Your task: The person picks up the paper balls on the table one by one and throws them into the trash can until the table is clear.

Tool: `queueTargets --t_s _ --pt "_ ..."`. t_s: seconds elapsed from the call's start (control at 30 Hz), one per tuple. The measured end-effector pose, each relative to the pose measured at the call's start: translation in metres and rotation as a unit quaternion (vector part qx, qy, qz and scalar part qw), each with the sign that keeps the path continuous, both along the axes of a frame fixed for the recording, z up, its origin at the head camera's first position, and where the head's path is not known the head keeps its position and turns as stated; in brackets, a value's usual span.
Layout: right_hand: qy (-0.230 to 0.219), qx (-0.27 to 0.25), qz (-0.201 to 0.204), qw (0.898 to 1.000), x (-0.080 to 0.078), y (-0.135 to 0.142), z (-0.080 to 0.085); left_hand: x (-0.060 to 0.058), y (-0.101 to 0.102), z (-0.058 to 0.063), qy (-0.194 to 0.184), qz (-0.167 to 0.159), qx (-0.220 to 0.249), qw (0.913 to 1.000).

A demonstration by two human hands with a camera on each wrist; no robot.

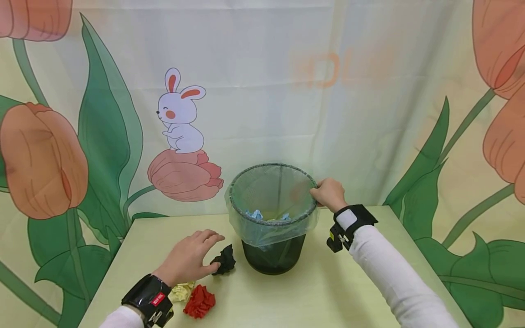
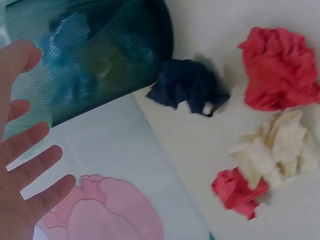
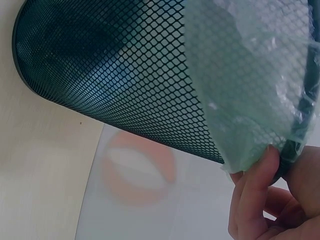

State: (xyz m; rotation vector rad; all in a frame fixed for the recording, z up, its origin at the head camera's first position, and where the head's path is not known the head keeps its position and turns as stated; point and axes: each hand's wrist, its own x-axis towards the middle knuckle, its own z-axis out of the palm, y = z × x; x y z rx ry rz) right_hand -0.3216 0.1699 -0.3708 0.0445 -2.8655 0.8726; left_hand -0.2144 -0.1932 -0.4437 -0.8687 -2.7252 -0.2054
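Observation:
A black mesh trash bin [image 1: 272,264] stands on the table, a thin pale green plastic bag [image 1: 262,236] folded over its rim. My right hand [image 1: 330,193] pinches the rim and bag at the right side; the right wrist view shows thumb and fingers around the edge. Blue crumpled paper [image 1: 256,214] lies inside the bin. My left hand [image 1: 186,257] hovers left of the bin beside a black crumpled paper ball [image 1: 225,260], with fingers extended. In the left wrist view that hand's fingers are spread and hold nothing, apart from the black paper ball [image 2: 187,86].
Near my left wrist lie a red paper ball [image 1: 199,302] and a pale yellow one [image 1: 182,292]. The left wrist view also shows a smaller red paper ball [image 2: 239,192]. Behind the table [image 1: 328,291] hangs a curtain [image 1: 262,105] printed with tulips and a rabbit.

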Motion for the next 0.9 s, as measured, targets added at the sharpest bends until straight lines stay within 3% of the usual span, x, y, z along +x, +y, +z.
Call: queueTargets --t_s 0.23,0.57,0.9 --pt "-0.003 -0.003 -0.002 1.0 -0.001 0.0 -0.001 0.01 -0.001 -0.026 -0.076 0.036 0.007 0.9964" --pt "-0.002 -0.004 -0.002 1.0 -0.002 0.0 0.0 0.023 -0.007 -0.06 -0.138 0.068 0.024 0.9878" --pt "-0.001 -0.014 0.0 1.0 -0.001 0.0 0.0 0.027 -0.009 -0.097 -0.216 0.098 0.038 0.9708"
